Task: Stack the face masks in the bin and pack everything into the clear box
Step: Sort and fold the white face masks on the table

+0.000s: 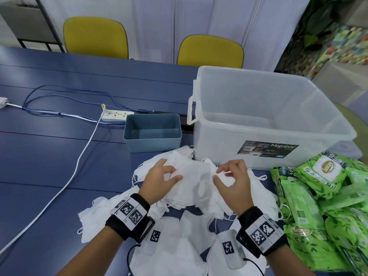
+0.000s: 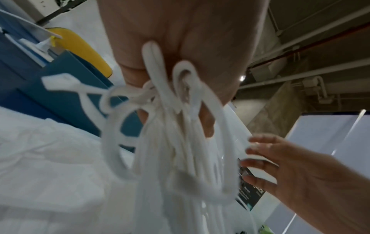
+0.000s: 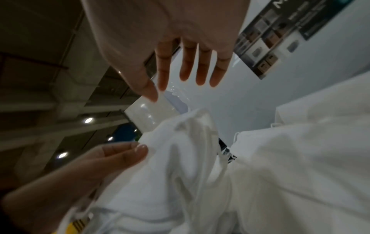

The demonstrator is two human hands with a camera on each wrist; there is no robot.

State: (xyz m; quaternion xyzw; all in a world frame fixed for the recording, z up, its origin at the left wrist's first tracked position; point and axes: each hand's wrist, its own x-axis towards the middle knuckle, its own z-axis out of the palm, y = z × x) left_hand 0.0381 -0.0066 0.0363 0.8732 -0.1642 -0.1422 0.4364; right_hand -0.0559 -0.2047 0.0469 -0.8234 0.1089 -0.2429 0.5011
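A stack of white face masks (image 1: 196, 179) is held above the table in front of me. My left hand (image 1: 172, 174) grips its left edge, thumb on top. In the left wrist view the ear loops (image 2: 172, 126) hang from under my left hand (image 2: 176, 39). My right hand (image 1: 221, 174) hovers at the stack's right edge; in the right wrist view its fingers (image 3: 202, 68) are spread and hold nothing. More loose masks (image 1: 179, 246) lie scattered near the table's front edge. The small blue bin (image 1: 152, 134) and the clear box (image 1: 268, 116) both stand with nothing inside.
Green wet-wipe packs (image 1: 322, 196) are piled at the right, beside the clear box. A white power strip (image 1: 117, 115) with blue and white cables (image 1: 75, 168) lies left of the bin. Two yellow chairs (image 1: 95, 34) stand behind the blue table (image 1: 49, 156).
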